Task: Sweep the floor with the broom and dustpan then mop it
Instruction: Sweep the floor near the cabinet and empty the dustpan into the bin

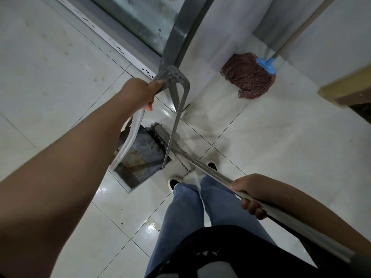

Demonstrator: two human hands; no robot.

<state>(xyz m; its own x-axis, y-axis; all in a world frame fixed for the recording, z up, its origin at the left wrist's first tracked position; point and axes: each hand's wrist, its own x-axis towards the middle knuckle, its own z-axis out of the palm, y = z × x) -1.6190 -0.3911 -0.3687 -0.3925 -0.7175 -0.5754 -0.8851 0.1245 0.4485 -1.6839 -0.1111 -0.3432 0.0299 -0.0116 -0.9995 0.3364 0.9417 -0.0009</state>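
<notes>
My left hand [140, 93] grips the top of the metal dustpan's tall forked handle. The dustpan [136, 159] rests on the white tiled floor just ahead of my feet, its dark pan stained with dirt. My right hand [251, 193] grips the silver handle of the broom [180, 151], which slants down to the left. The broom's dark bristles lie at the far edge of the dustpan's pan. A mop [247, 75] with brown strings and a blue clamp leans in the corner at the upper right.
A grey smear of dirt [216, 151] marks the tiles right of the dustpan. A metal-framed glass door [152, 23] stands ahead. White walls close off the upper right, and a yellow-edged ledge [345, 87] juts in at the right. Wet patches shine on the floor [60, 57].
</notes>
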